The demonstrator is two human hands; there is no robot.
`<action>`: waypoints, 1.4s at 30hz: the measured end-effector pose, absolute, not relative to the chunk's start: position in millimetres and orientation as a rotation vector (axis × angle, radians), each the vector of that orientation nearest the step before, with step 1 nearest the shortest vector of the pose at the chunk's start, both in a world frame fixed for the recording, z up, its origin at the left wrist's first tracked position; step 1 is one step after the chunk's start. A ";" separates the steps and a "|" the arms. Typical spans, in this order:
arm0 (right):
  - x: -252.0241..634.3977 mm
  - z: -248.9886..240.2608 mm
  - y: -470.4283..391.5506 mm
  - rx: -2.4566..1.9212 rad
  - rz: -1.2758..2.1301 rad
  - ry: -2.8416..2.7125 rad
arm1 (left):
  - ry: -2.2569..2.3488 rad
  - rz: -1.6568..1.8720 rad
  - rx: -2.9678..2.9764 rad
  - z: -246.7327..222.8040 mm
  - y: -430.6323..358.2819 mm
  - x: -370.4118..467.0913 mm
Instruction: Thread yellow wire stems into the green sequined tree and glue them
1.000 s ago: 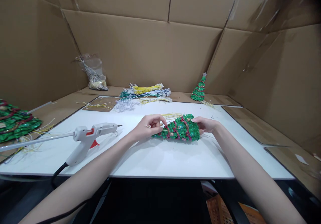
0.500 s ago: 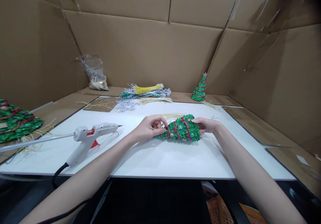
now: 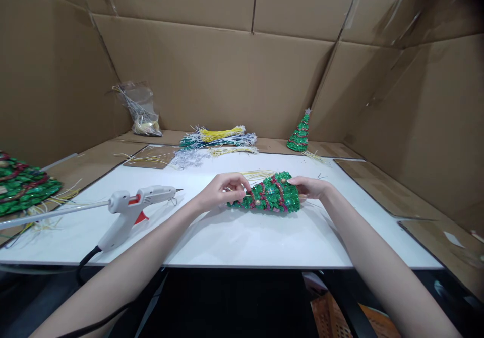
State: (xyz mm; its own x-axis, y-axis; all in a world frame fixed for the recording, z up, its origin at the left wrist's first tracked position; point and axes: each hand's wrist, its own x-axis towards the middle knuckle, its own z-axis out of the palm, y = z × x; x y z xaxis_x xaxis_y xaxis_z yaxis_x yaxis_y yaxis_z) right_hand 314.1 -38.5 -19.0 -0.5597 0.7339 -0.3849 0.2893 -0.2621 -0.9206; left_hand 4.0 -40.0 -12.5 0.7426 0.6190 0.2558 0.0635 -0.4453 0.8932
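A green tinsel tree point(image 3: 278, 194) with red garland and small beads lies on its side over the white board, tip to the left. My right hand point(image 3: 308, 187) grips its wide base, thumb on top and the other fingers partly hidden behind it. At the narrow end, my left hand point(image 3: 226, 190) is closed in a pinch close to the red garland; a thin pale piece shows between thumb and forefinger, too small to name. Thin yellow stems point(image 3: 253, 174) lie just behind the tree.
A white glue gun point(image 3: 126, 209) with its cord stands at the left. Bundled yellow, white and green stems point(image 3: 219, 137) lie at the back, near a plastic bag point(image 3: 141, 111). Other trees are at back right point(image 3: 299, 133) and far left point(image 3: 24, 184). Cardboard walls point(image 3: 212, 70) surround the board.
My left thumb and forefinger have drawn slightly away from the garland, and the pale piece between them now shows. My right hand keeps its grip on the base. The whole view has shifted slightly.
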 end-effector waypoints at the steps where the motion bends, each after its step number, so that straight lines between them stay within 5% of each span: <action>1: 314.0 -18.8 -38.8 -1.256 1.885 -1.648 | 0.527 0.706 1.950 -12.1 -39.9 3.7; 42: 311.7 -16.8 -39.8 -1.143 1.918 -1.688 | 0.646 0.667 2.233 0.0 -42.6 -2.9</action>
State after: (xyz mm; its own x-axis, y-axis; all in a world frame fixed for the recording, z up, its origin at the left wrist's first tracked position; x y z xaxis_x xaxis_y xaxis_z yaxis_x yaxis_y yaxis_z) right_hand 311.7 -39.8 -16.8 -0.6182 0.7083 -0.3407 0.2479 -0.2356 -0.9397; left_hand -2.9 -42.6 0.0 0.7419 0.6143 0.2689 0.2490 -0.6247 0.7401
